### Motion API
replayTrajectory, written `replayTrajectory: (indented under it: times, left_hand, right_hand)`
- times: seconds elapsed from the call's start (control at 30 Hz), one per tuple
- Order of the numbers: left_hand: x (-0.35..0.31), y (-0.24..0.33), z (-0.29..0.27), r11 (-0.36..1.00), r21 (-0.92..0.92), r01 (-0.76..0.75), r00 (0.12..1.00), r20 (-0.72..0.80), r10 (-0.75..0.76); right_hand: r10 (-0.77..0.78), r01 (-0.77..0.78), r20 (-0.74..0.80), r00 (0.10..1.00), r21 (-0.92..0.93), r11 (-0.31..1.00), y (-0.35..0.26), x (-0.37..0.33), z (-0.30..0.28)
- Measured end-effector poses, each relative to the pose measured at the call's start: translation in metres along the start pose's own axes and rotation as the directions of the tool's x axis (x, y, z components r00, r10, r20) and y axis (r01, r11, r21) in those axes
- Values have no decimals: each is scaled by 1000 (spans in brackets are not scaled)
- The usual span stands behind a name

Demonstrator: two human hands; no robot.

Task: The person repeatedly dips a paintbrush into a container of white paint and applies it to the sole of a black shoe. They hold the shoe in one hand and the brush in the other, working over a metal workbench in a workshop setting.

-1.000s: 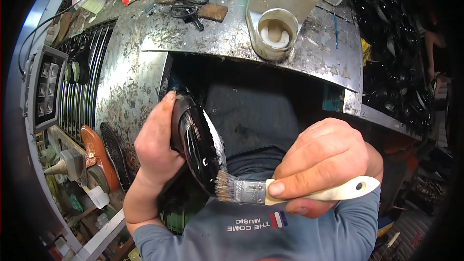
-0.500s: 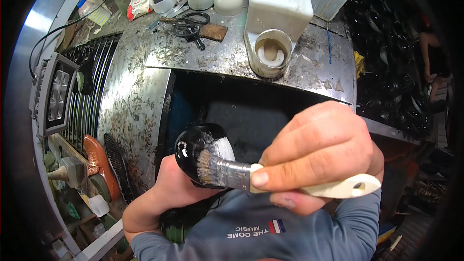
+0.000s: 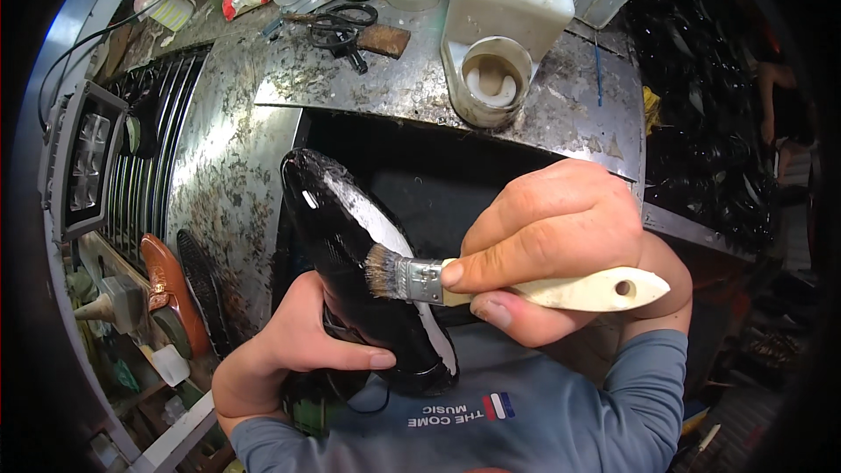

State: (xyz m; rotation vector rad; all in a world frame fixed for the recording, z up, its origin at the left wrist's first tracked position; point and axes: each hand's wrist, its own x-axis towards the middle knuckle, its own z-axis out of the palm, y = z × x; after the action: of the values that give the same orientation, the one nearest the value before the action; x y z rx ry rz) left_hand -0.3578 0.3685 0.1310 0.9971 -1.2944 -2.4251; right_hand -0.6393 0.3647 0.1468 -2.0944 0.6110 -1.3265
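A glossy black shoe (image 3: 326,226) stands tilted before my chest, toe pointing away and to the left. My left hand (image 3: 302,333) is closed around its near left side, thumb lying across it. A pale, wet-looking coating (image 3: 370,217) runs along the shoe's right side toward the heel. In my right hand (image 3: 554,241) is a flat paintbrush (image 3: 587,287) with a cream handle, gripped between thumb and fingers. Its bristles touch the shoe at mid-length, by the edge of the pale coating. The fingers under the shoe are hidden.
On the stained metal bench stand a white dispenser (image 3: 512,0) with a cup of pale liquid (image 3: 489,92), scissors (image 3: 337,31) and a brown block (image 3: 384,40). Left are a brown shoe (image 3: 171,285), a black sole (image 3: 201,293) and a lamp (image 3: 86,162). Shiny black items (image 3: 692,123) lie right.
The shoe has turned from end-on to show its length, toe now farther away. The brush has gone from its toe area to mid-side, with my right hand slightly left and higher.
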Motion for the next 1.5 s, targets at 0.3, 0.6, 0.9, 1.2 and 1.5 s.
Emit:
replayTrajectory:
  times: [0.3,0.6,0.9,1.2,1.5]
  left_hand:
    - [-3,-13,-8,971,-238,34,999,-3,-35]
    - [-5,-23,-15,961,-273,-30,993,-115,-2]
    - [-12,-36,-19,964,-250,-88,976,-217,32]
    - [-16,-37,-15,973,-201,-116,952,-302,51]
    - [-11,-36,-7,960,-121,-253,894,-408,184]
  right_hand:
    - [46,-46,7,999,43,998,10,-13,12]
    - [84,-88,31,996,145,985,7,-31,24]
    - [292,-382,-280,914,-358,852,33,-27,-45]
    - [226,-378,-303,926,-734,565,93,-47,-63]
    - [234,-385,-306,923,-717,581,96,-54,-64]
